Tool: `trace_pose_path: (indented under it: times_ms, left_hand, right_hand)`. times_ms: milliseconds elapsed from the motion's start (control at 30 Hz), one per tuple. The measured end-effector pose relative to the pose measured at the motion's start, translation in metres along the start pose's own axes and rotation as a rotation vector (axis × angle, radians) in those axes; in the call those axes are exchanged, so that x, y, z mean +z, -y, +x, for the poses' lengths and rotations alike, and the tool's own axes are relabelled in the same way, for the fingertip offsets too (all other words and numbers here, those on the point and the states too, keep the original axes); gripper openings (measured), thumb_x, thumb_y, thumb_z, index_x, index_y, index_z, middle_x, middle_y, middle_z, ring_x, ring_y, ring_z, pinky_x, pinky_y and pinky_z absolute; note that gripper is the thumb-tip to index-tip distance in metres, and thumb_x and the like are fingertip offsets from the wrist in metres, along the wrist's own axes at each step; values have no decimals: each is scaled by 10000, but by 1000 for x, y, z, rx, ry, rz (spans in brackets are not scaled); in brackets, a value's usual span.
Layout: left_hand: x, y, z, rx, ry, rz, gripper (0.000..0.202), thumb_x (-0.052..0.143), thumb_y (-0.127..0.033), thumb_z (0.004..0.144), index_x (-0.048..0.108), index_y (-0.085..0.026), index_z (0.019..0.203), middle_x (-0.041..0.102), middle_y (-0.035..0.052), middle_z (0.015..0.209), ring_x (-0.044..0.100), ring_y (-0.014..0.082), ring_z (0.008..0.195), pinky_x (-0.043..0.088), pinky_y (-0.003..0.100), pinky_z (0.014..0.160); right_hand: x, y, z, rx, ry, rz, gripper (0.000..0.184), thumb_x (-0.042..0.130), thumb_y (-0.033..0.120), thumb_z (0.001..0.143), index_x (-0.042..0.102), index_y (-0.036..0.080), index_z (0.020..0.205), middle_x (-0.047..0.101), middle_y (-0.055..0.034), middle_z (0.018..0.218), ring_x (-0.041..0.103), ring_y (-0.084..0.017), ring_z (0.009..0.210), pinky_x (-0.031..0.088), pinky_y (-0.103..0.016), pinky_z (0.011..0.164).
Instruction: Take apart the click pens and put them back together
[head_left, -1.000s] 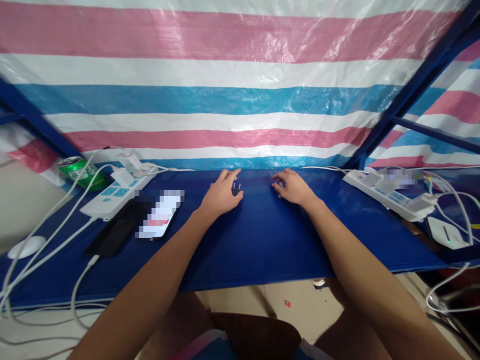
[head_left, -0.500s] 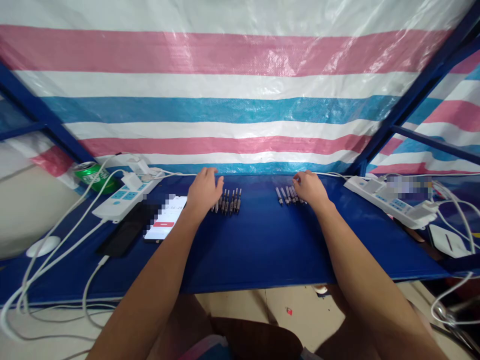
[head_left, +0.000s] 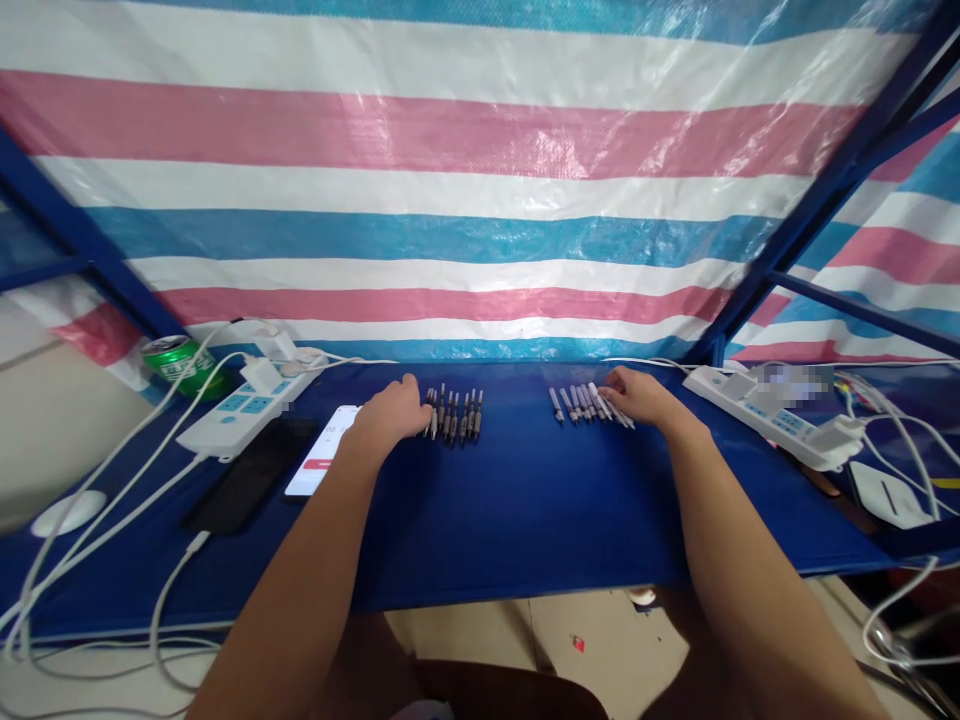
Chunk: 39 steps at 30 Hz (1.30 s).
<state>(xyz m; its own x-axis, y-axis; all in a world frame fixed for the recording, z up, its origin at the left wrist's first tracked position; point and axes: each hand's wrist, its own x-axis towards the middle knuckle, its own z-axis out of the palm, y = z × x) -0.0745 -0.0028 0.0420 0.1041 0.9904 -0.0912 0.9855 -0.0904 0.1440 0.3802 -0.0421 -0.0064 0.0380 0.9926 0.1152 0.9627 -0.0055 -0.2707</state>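
Two rows of slim pens lie on the blue tabletop (head_left: 517,500). The left row of dark pens (head_left: 454,415) lies beside my left hand (head_left: 394,408), whose fingers are curled in at the leftmost pen; part of the grip is hidden. A second row, of pens with pale, clear-looking upper ends (head_left: 574,403), lies to the right. At its right end, the fingers of my right hand (head_left: 636,395) are closed around the end of a pen (head_left: 621,415), several of which slant there and overlap.
At left are a lit phone (head_left: 319,462), a dark phone (head_left: 251,480), a white power strip (head_left: 240,415), a green can (head_left: 191,368) and trailing cables. Another power strip (head_left: 787,425) and a white device (head_left: 889,495) stand at right. Striped sheeting (head_left: 480,230) hangs behind.
Both hands have come down to the outer ends of the rows, my right hand shifting slightly right. More pens of the right row now show. The view has tilted up a little.
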Motion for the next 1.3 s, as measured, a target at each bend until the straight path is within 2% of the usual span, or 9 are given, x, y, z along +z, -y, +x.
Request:
trace_pose_path:
  times_ms: [200, 433, 567, 700, 833, 900, 1000, 1167, 1300]
  left_hand:
    - [5, 2, 5, 5, 61, -27, 534, 630, -407, 891, 551, -161, 1358, 749, 236, 1170, 736, 388, 1077, 541, 440, 880]
    - [11, 9, 12, 46, 41, -55, 588, 709, -461, 822, 602, -158, 1315, 767, 220, 1125, 751, 386, 1022, 546, 421, 842]
    - [7, 10, 15, 53, 12, -83, 478, 727, -419, 799, 677, -182, 1211, 788, 172, 1089, 750, 362, 998, 549, 405, 823]
    - [-4, 1, 12, 129, -170, -162, 223, 696, -377, 853, 731, -212, 1000, 791, 112, 1006, 740, 327, 961, 552, 404, 848]
    - [-3, -25, 3, 425, -380, -383, 235, 589, -360, 990, 723, -210, 1110, 742, 84, 1103, 717, 247, 987, 555, 378, 945]
    - [5, -40, -3, 541, -441, -454, 296, 518, -346, 1049, 706, -213, 1234, 695, 87, 1187, 695, 226, 1067, 539, 366, 1006]
    - [20, -58, -9, 675, -428, -461, 363, 428, -328, 1101, 679, -230, 1345, 645, 90, 1259, 660, 216, 1141, 509, 367, 1063]
    - [35, -66, -13, 752, -309, -433, 400, 372, -316, 1121, 679, -271, 1373, 626, 72, 1274, 653, 210, 1124, 529, 355, 1013]
    - [38, -66, -12, 792, -280, -436, 391, 382, -317, 1115, 696, -277, 1344, 620, 69, 1274, 648, 214, 1129, 530, 364, 1022]
  right_hand:
    - [7, -2, 3, -19, -34, -12, 205, 640, 224, 937, 732, 141, 1100, 788, -125, 991, 726, -268, 893, 519, -322, 794]
    - [11, -9, 5, 42, 18, -25, 242, 686, 300, 936, 733, 146, 1118, 790, -131, 1031, 731, -283, 939, 519, -323, 812]
    - [17, -13, 5, 75, -62, -4, 278, 633, 250, 974, 682, 122, 1216, 760, -183, 1158, 710, -303, 1077, 521, -363, 929]
    - [13, -6, 4, 98, -261, 129, 283, 575, 265, 999, 657, 123, 1230, 705, -228, 1244, 702, -316, 1076, 534, -412, 949]
    - [6, 27, 5, 1, -383, 533, 366, 580, 448, 1008, 636, 174, 1243, 727, -153, 1126, 705, -243, 811, 576, -379, 754]
    - [6, 51, 4, -75, -364, 777, 430, 643, 566, 957, 644, 209, 1197, 732, -85, 1032, 680, -202, 745, 569, -337, 673]
    - [9, 82, -2, -150, -234, 987, 496, 783, 645, 832, 686, 211, 1053, 726, -43, 884, 663, -176, 700, 548, -298, 612]
    - [13, 103, -11, -256, -22, 1001, 481, 861, 614, 773, 745, 212, 1010, 759, -50, 909, 663, -156, 672, 551, -282, 574]
    - [14, 105, -14, -278, -7, 953, 460, 855, 592, 791, 758, 221, 1046, 755, -40, 874, 647, -151, 623, 542, -281, 528]
